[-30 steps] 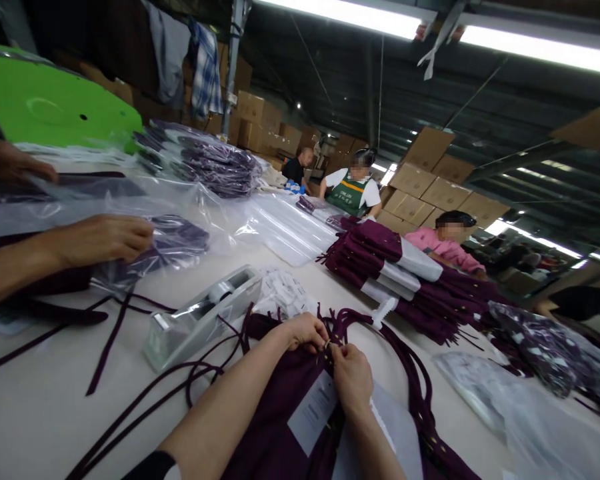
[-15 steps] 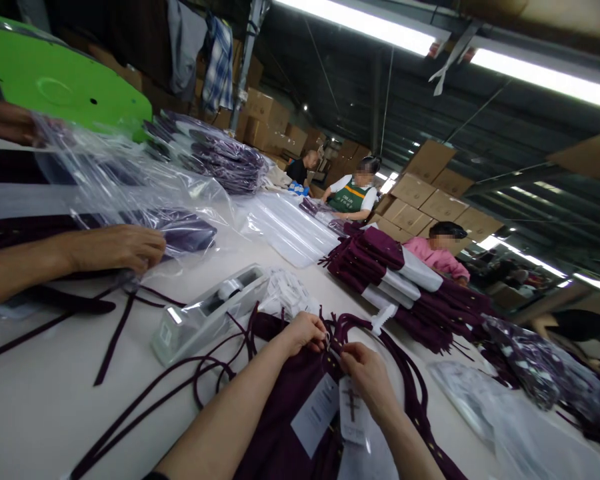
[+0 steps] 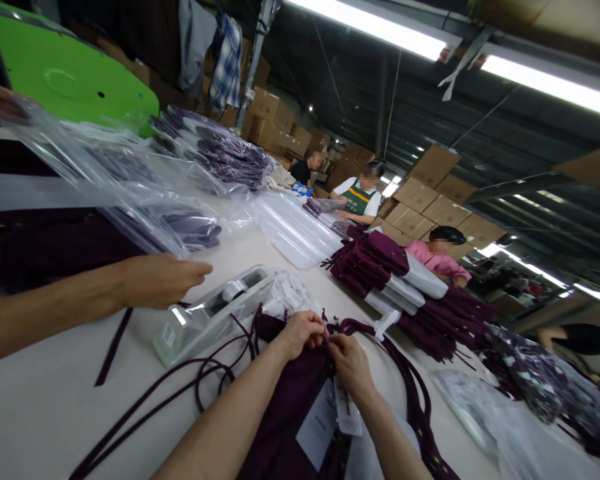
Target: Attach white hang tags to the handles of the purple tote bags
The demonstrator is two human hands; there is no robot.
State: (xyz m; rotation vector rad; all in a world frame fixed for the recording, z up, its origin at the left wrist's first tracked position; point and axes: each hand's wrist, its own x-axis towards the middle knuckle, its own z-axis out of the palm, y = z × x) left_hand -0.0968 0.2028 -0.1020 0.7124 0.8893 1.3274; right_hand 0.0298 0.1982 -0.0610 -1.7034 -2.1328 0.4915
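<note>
A dark purple garment (image 3: 280, 413) lies on the table in front of me, its top edge under my hands. My left hand (image 3: 303, 335) is closed in a pinch at that edge. Fingertip to fingertip with it, my right hand (image 3: 351, 365) pinches too. A thin string is partly visible at the fingertips, mostly hidden. Just below my right hand hangs a white hang tag (image 3: 349, 415), and a white barcode card (image 3: 316, 427) rests on the garment. Long purple straps (image 3: 413, 387) curve to the right, and thin purple cords (image 3: 155, 383) trail left.
A clear tape dispenser (image 3: 173, 333) stands left of my hands, beside white tags (image 3: 290, 293). A co-worker's hand (image 3: 155, 280) is over the table at left, near a plastic bag (image 3: 105, 187). Folded purple garments (image 3: 375, 267) are stacked behind; clear bags (image 3: 500, 413) lie right.
My right hand has moved left and up to meet my left hand, and the hang tag has shifted with it. The co-worker's near hand has moved right, off the bagged garment.
</note>
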